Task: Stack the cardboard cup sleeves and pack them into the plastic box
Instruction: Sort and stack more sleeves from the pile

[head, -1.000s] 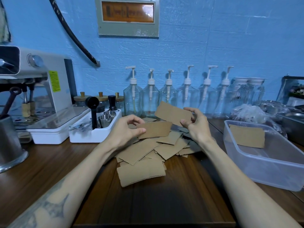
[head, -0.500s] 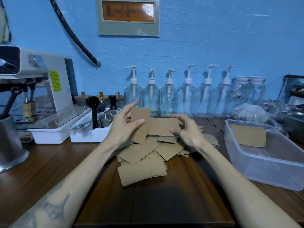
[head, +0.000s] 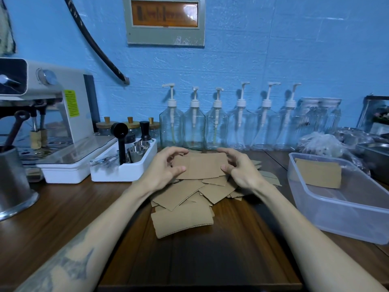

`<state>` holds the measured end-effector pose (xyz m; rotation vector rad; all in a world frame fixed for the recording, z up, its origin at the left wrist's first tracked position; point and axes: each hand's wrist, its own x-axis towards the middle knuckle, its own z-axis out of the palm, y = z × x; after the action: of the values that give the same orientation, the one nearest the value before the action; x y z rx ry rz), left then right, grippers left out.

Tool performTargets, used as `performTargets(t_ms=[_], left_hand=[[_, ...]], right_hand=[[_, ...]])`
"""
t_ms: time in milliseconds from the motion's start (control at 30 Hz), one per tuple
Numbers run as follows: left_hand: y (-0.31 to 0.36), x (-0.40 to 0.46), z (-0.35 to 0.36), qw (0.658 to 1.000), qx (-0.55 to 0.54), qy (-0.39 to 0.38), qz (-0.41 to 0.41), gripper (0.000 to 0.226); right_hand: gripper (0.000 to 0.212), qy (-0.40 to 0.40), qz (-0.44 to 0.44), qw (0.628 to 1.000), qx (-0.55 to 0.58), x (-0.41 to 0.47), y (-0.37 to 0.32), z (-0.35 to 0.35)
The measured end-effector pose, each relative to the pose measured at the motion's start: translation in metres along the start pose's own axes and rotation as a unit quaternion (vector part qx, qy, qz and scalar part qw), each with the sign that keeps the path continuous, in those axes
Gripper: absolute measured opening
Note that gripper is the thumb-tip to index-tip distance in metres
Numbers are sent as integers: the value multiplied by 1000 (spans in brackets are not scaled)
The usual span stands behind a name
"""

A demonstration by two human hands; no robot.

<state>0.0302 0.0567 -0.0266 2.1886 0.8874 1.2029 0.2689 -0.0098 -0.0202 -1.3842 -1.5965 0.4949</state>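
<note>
A loose pile of flat brown cardboard cup sleeves [head: 185,199] lies on the wooden counter in front of me. Just above the pile, both hands hold a small stack of sleeves [head: 202,166] laid flat and lined up. My left hand [head: 163,169] grips its left end, thumb on top. My right hand [head: 240,167] grips its right end the same way. A clear plastic box [head: 328,209] stands at the right with one sleeve [head: 317,172] leaning inside against its far wall.
A white tray of steel cups and tools [head: 124,163] and an espresso machine [head: 48,114] stand at the left, a steel canister [head: 12,184] at the far left. A row of glass pump bottles [head: 216,125] lines the wall. Bags and steel pans [head: 357,144] sit behind the box.
The two sleeves held apart, one in each hand, have been brought together into one aligned stack held by both hands just above the pile.
</note>
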Motion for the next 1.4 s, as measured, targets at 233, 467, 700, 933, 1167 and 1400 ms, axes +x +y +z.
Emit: performTargets(t_ms=[233,467,700,933,1167,1400], left_hand=[[-11,1,9,997,72,4,-17,61],[-5,-1,9,995,95,14,9,38],[-4,-3,9,997,80,4,0,39],[2,-8,-17,998,62,5,-26,27],[2,-26,-28,976,189,-80,-72,52],[17,-28,-11,927,322,-185,-58,77]], right_hand=[[55,-51,-3,998,38,-2,-3,1],[40,-18,12,999,31,-3,-6,4],[37,3,-40,999,-14,0,2,9],[34,33,-41,998,-23,0,2,5],[33,73,-34,996,-30,-1,6,-1],[34,72,-23,997,-34,-3,5,-3]])
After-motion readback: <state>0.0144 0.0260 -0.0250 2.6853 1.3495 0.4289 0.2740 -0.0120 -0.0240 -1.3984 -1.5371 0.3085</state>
